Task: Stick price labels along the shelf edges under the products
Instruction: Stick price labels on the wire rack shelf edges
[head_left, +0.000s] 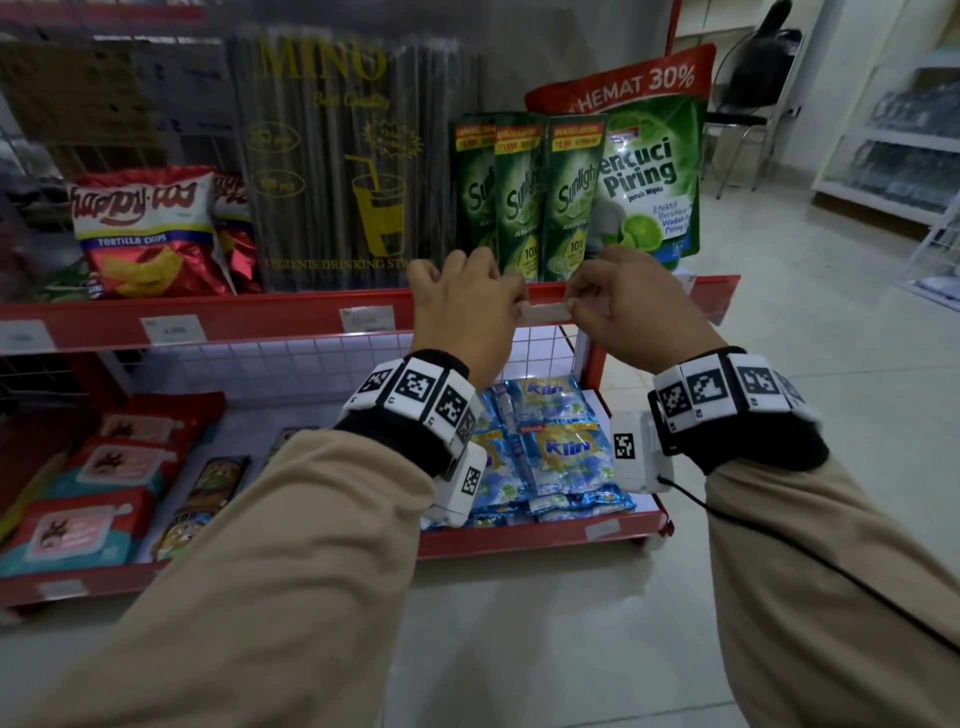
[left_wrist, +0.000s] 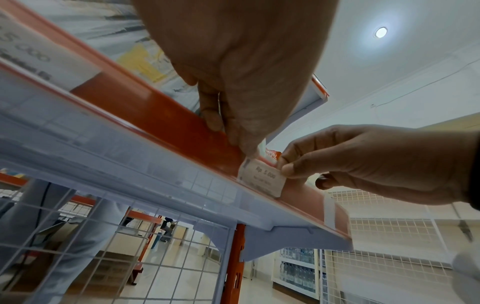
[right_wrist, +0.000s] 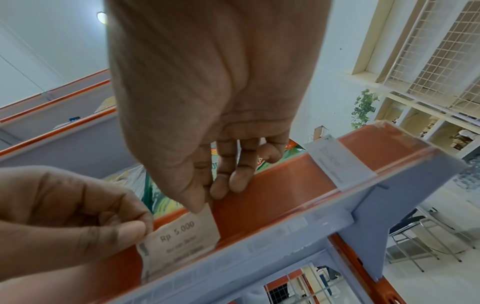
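A white price label (head_left: 545, 312) printed "Rp 5.000" lies against the red shelf edge (head_left: 270, 317), below the green Sunlight pouches (head_left: 524, 197). My left hand (head_left: 467, 306) pinches the label's left end between thumb and forefinger. My right hand (head_left: 618, 306) pinches its upper right corner. The left wrist view shows the label (left_wrist: 262, 179) sitting inside the clear strip of the shelf edge (left_wrist: 155, 115). In the right wrist view, the label (right_wrist: 182, 236) is a little creased, with my right hand (right_wrist: 202, 203) on its top right corner.
Other labels (head_left: 366, 319) (head_left: 173, 329) sit further left on the same edge, and one (right_wrist: 340, 162) near its right end. Chips (head_left: 145, 228) and a straw pack (head_left: 343, 171) stand on the shelf. Blue sachets (head_left: 556, 447) lie on the lower shelf. A chair (head_left: 753, 104) stands at the back right.
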